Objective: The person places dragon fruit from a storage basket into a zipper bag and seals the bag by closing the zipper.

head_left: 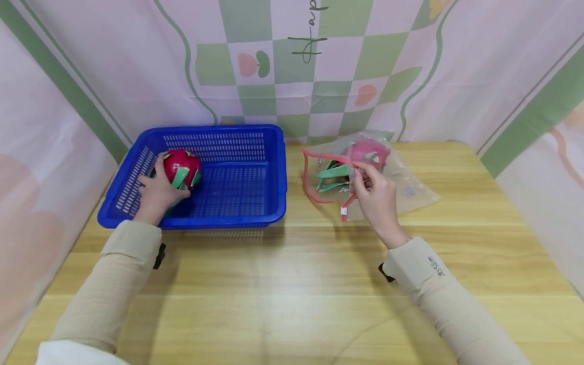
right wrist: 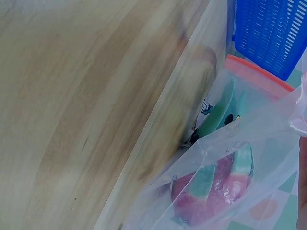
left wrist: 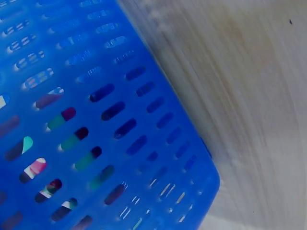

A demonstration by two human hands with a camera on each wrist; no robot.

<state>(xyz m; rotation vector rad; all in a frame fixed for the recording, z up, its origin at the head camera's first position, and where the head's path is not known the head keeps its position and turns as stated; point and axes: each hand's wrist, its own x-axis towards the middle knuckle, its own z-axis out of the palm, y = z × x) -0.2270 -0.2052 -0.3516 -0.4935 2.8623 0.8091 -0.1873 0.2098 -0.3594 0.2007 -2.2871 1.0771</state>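
Observation:
In the head view, my left hand (head_left: 159,195) grips a red dragon fruit (head_left: 181,162) with green scales, at the left end of a blue slotted basket (head_left: 219,221). Its thumb lies along the near side and its fingers reach round the left. My right hand (head_left: 377,197) pinches the top edge of a clear zip bag (head_left: 403,188) with a red seal strip and white slider. The bag's mouth gapes toward the basket. Inside lies a second dragon fruit (right wrist: 211,191) with long green leaves, seen through the plastic in the right wrist view.
The basket and bag stand side by side on a wooden table (head_left: 292,284), near its back edge. A patterned curtain (head_left: 292,66) hangs behind and on both sides. In the left wrist view, the basket's slotted wall (left wrist: 108,127) hides most of what is inside.

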